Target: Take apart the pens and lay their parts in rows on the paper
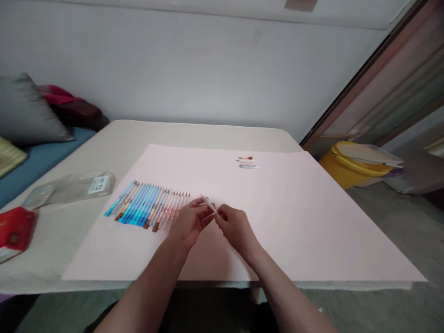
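Both hands meet over a pink sheet (294,217) near the table's front edge. My left hand (190,223) and my right hand (235,227) pinch a thin pale pen (208,202) between their fingertips, the pen slanting up to the left. Just left of the hands lies a row of several pens (147,210), blue, orange and clear, side by side on the sheet. A few small pen parts (247,162) lie apart at the sheet's far side.
The pink sheet covers a beige table (114,138). A clear plastic bag with a white card (71,187) and a red packet (14,231) lie at the left. A grey pillow (27,111) is far left; a yellow bucket (347,169) stands on the floor to the right.
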Action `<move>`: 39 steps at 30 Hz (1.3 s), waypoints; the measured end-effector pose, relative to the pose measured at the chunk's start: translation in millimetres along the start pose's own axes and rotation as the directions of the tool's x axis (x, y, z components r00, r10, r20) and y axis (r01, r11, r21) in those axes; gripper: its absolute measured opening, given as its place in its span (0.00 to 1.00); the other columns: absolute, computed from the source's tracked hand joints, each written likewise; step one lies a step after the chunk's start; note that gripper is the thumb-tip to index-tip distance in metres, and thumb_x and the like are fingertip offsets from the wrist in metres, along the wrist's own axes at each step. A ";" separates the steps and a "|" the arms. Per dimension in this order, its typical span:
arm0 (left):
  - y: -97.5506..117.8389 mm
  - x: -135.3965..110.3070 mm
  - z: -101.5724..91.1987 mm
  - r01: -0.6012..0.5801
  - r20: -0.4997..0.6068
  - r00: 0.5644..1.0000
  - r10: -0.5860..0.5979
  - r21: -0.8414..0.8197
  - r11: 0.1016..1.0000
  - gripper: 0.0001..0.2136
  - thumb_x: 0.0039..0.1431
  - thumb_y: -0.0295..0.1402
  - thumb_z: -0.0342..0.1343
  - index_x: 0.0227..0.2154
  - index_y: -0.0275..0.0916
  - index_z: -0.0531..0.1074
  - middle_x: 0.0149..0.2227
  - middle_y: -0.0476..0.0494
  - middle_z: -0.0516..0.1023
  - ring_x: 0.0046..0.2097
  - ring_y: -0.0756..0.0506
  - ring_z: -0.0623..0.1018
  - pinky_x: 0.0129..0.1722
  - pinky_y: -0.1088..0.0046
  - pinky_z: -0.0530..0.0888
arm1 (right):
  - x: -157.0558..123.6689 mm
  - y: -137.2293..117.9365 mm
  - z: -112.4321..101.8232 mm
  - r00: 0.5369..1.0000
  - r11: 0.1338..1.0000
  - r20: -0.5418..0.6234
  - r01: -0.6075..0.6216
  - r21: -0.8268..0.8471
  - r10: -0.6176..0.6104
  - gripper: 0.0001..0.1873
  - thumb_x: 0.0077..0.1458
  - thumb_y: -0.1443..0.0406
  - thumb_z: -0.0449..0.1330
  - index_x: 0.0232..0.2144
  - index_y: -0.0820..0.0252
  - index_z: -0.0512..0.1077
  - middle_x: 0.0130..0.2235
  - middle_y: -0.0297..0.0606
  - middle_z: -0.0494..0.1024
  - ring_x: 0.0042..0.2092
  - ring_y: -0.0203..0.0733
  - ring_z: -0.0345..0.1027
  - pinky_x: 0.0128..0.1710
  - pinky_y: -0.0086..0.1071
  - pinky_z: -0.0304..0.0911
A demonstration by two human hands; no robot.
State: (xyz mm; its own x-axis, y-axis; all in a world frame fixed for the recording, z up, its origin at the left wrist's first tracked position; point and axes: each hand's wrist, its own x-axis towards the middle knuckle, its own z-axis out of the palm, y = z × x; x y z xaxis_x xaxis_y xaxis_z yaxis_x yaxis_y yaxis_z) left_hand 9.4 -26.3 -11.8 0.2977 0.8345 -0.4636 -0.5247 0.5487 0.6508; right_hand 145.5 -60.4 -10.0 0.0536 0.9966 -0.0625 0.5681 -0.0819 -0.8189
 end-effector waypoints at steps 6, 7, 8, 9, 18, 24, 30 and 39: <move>-14.3 2.0 4.9 0.009 -0.030 1.000 -0.010 -0.033 0.999 0.04 0.49 0.23 0.58 0.29 0.34 0.71 0.34 0.39 0.76 0.34 0.49 0.77 0.34 0.75 0.74 | 0.0 0.7 -8.1 0.992 0.864 0.027 0.118 -0.489 -0.120 0.09 0.55 0.65 0.51 0.25 0.56 0.69 0.22 0.36 0.72 0.23 0.36 0.59 0.24 0.31 0.41; -16.3 2.6 5.3 0.008 -0.045 0.999 -0.010 -0.038 0.999 0.04 0.49 0.22 0.58 0.28 0.33 0.71 0.33 0.40 0.76 0.33 0.49 0.77 0.34 0.75 0.74 | -0.3 0.8 -8.5 0.991 0.851 0.042 0.130 -0.509 -0.126 0.09 0.55 0.65 0.51 0.26 0.56 0.69 0.23 0.36 0.72 0.23 0.36 0.59 0.24 0.31 0.40; -17.8 3.2 5.7 0.009 -0.061 0.998 -0.012 -0.041 0.999 0.04 0.48 0.21 0.58 0.28 0.33 0.71 0.32 0.41 0.76 0.32 0.50 0.77 0.33 0.76 0.74 | -0.7 0.9 -8.7 0.990 0.842 0.052 0.138 -0.521 -0.131 0.09 0.56 0.65 0.51 0.27 0.56 0.69 0.23 0.36 0.72 0.23 0.36 0.59 0.24 0.31 0.39; -18.8 3.8 5.9 0.009 -0.076 0.997 -0.012 -0.046 0.999 0.04 0.48 0.19 0.57 0.27 0.33 0.71 0.31 0.42 0.76 0.31 0.51 0.76 0.32 0.77 0.74 | -1.1 1.0 -8.9 0.989 0.836 0.057 0.143 -0.529 -0.133 0.09 0.56 0.65 0.51 0.27 0.56 0.69 0.23 0.36 0.72 0.23 0.36 0.59 0.24 0.31 0.39; -9.1 5.8 2.5 -0.049 -0.132 0.991 0.034 -0.113 0.992 0.05 0.51 0.18 0.54 0.28 0.33 0.70 0.31 0.41 0.75 0.31 0.51 0.75 0.32 0.78 0.73 | -3.6 -1.5 -13.0 0.993 0.867 0.037 0.118 -0.484 -0.115 0.10 0.53 0.66 0.51 0.22 0.57 0.68 0.19 0.33 0.67 0.21 0.33 0.53 0.24 0.30 0.39; -4.2 7.1 -1.1 -0.055 -0.149 0.988 0.036 -0.128 0.990 0.06 0.50 0.18 0.54 0.28 0.33 0.70 0.30 0.41 0.75 0.30 0.52 0.75 0.31 0.78 0.73 | -4.6 -5.7 -17.6 0.993 0.895 0.049 0.115 -0.431 -0.105 0.10 0.51 0.66 0.52 0.21 0.57 0.68 0.18 0.33 0.66 0.21 0.33 0.54 0.24 0.30 0.41; -2.9 9.7 -4.8 -0.047 -0.142 0.990 0.027 -0.139 0.989 0.05 0.50 0.18 0.54 0.28 0.33 0.69 0.30 0.42 0.75 0.30 0.51 0.75 0.30 0.78 0.73 | -4.0 -4.3 -19.7 0.994 0.910 0.062 0.107 -0.401 -0.090 0.10 0.50 0.66 0.52 0.19 0.58 0.66 0.17 0.32 0.64 0.21 0.33 0.53 0.23 0.29 0.41; 3.3 11.5 -7.8 -0.053 -0.179 0.984 0.017 -0.195 0.979 0.05 0.50 0.17 0.53 0.26 0.32 0.69 0.29 0.41 0.75 0.31 0.50 0.76 0.30 0.78 0.74 | -7.0 -7.4 -24.0 0.995 0.921 0.060 0.093 -0.378 -0.076 0.10 0.49 0.66 0.52 0.19 0.58 0.66 0.17 0.31 0.64 0.21 0.32 0.54 0.22 0.27 0.43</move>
State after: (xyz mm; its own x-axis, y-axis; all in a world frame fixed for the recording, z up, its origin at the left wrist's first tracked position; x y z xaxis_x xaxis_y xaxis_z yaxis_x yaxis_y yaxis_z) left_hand 4.9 -15.3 -19.6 0.1412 0.8215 -0.5524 -0.6850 0.4839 0.5446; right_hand 160.5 -67.0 10.2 -0.0392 0.9986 -0.0342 0.8389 0.0143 -0.5441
